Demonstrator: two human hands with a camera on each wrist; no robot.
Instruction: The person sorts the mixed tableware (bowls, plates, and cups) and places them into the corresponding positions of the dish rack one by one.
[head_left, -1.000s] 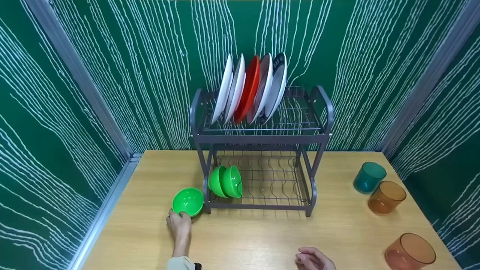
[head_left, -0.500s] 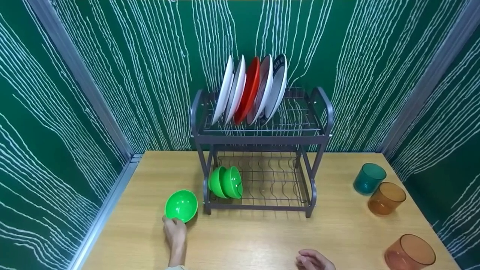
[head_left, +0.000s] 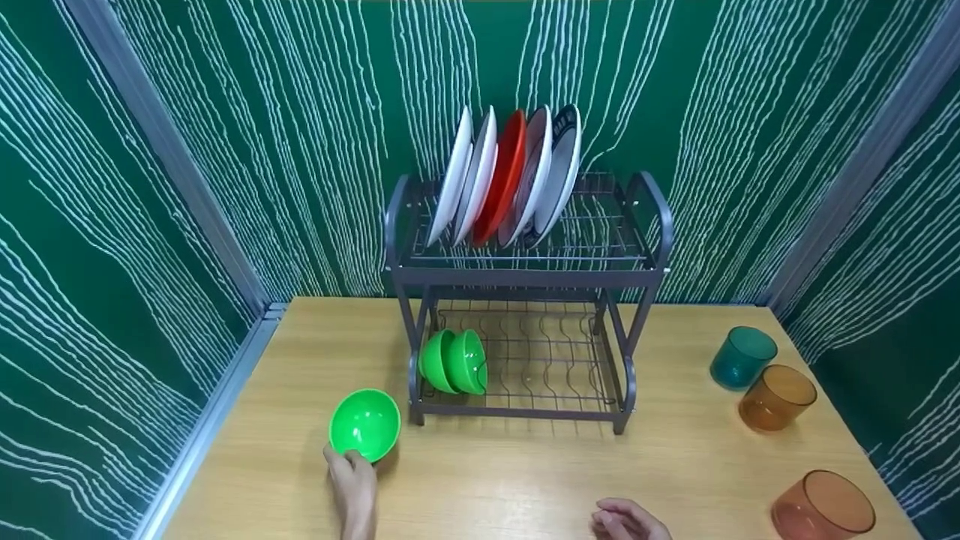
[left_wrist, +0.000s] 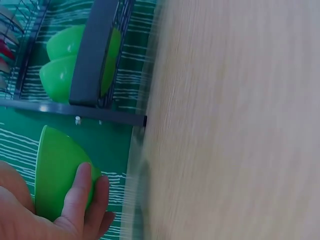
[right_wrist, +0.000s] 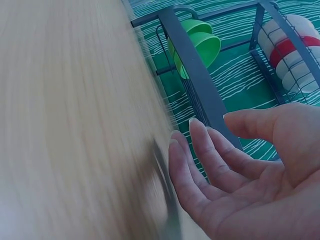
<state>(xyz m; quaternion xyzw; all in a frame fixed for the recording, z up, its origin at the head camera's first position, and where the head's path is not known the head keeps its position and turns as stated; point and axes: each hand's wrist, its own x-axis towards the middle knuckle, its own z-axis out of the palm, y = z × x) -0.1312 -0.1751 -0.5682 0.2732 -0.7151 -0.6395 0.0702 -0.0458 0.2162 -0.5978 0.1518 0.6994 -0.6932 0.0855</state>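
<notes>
A green bowl is held by my left hand to the left of the dish rack. The thumb lies at its near rim, and in the left wrist view the fingers curl round its outside, the bowl clear of the table. Two more green bowls stand on edge, nested together, at the left end of the rack's lower tier. My right hand rests near the table's front, holding nothing; the right wrist view shows its fingers loosely curled.
The two-tier dish rack stands at the back middle. White plates and a red plate lean upright on its top tier. A teal glass, an amber glass and a pinkish-orange glass stand at the right.
My left hand has drawn the green bowl a little toward me and slightly left, and its opening now faces the camera more. The right hand stays in place.
</notes>
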